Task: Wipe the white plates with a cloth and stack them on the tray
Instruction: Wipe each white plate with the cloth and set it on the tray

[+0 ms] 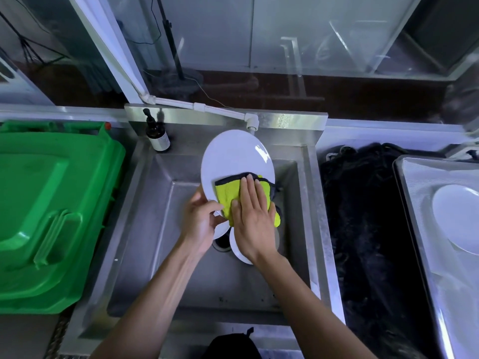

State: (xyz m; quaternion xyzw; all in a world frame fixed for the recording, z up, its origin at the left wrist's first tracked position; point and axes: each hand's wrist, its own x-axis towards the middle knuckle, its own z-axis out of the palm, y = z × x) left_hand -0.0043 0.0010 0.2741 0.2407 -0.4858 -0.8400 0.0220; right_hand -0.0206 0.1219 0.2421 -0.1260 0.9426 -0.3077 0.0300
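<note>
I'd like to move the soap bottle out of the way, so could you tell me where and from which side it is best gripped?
Grip the dark soap bottle round its cylindrical body, at the label, coming from the front right over the sink. It stands upright in the sink ledge's back-left corner, so the back is closed off, and the green bin crowds the left. The slim pump top would likely slip or press down.

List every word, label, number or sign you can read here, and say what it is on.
No text can be read.
Bottle: its pale label is too small and blurred to read.
Green bin: only moulded shapes, no letters visible.
Plate, cloth, sink, tray: no print visible.
</note>
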